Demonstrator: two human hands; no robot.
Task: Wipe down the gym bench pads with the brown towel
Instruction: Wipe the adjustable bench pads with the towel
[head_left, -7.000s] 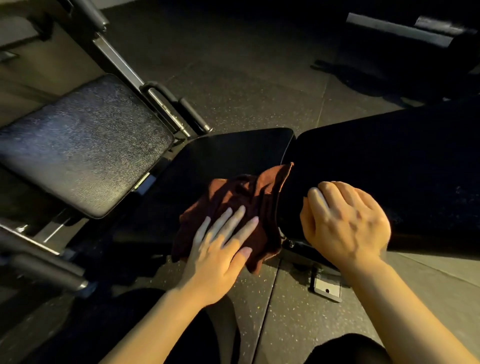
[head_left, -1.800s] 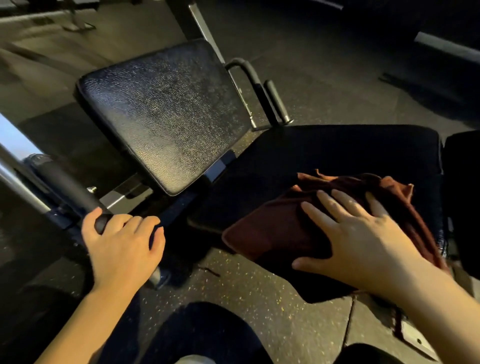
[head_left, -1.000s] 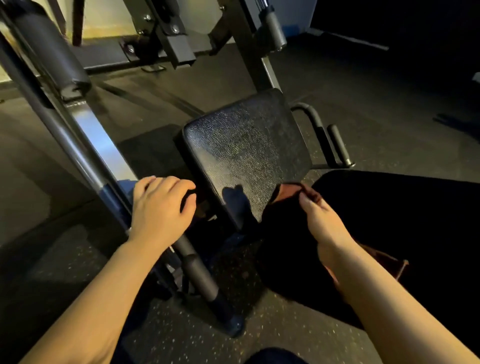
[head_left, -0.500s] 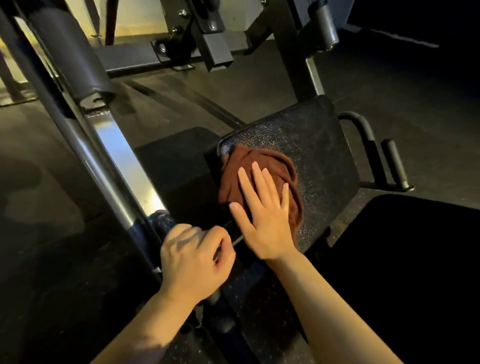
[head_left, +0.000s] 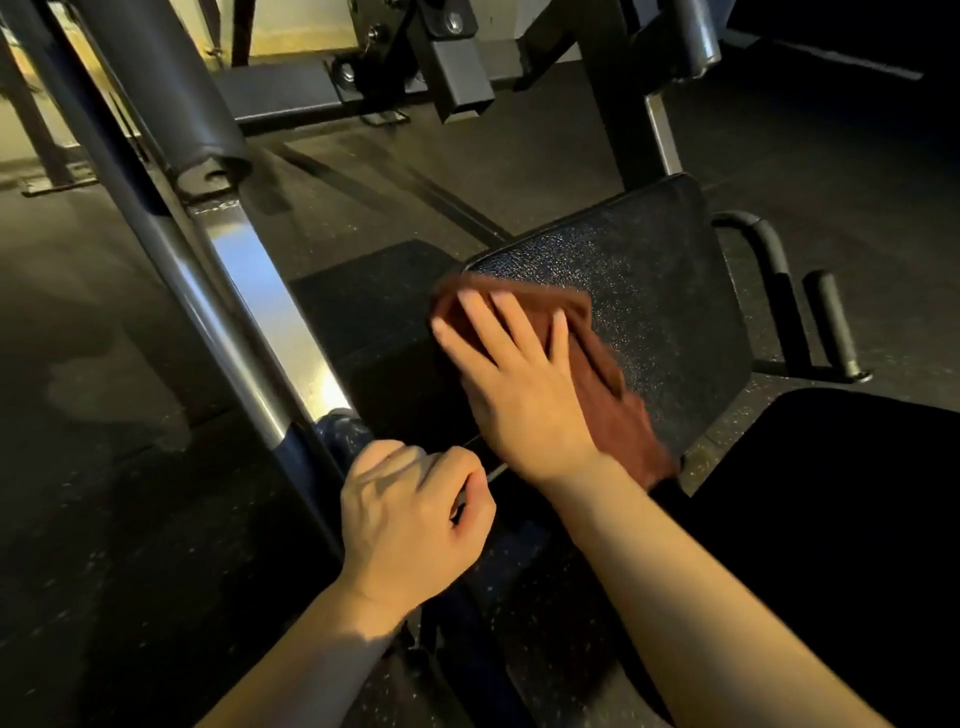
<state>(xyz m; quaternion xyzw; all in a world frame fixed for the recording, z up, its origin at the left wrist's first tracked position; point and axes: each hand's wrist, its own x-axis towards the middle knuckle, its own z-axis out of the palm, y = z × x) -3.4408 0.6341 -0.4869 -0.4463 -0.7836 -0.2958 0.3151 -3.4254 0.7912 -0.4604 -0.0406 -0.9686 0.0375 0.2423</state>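
The brown towel (head_left: 605, 374) lies spread on the left part of a tilted black textured bench pad (head_left: 660, 306). My right hand (head_left: 514, 379) presses flat on the towel, fingers straight and spread toward the pad's upper left corner. My left hand (head_left: 410, 514) is curled around a dark handle at the lower end of the machine's slanted metal bar (head_left: 228, 291), just below and left of the pad. A second, darker pad (head_left: 831, 493) lies at the lower right, mostly in shadow.
A thick grey roller pad (head_left: 171, 88) sits on the slanted bar at upper left. Black padded side handles (head_left: 810, 312) stick out to the right of the tilted pad. Steel frame parts (head_left: 457, 67) cross the back. Speckled rubber floor (head_left: 831, 171) surrounds everything.
Since half a second ago my right hand has slid the towel a little up and left on the tilted pad, the towel trailing lower right. My left hand keeps its grip on the handle.
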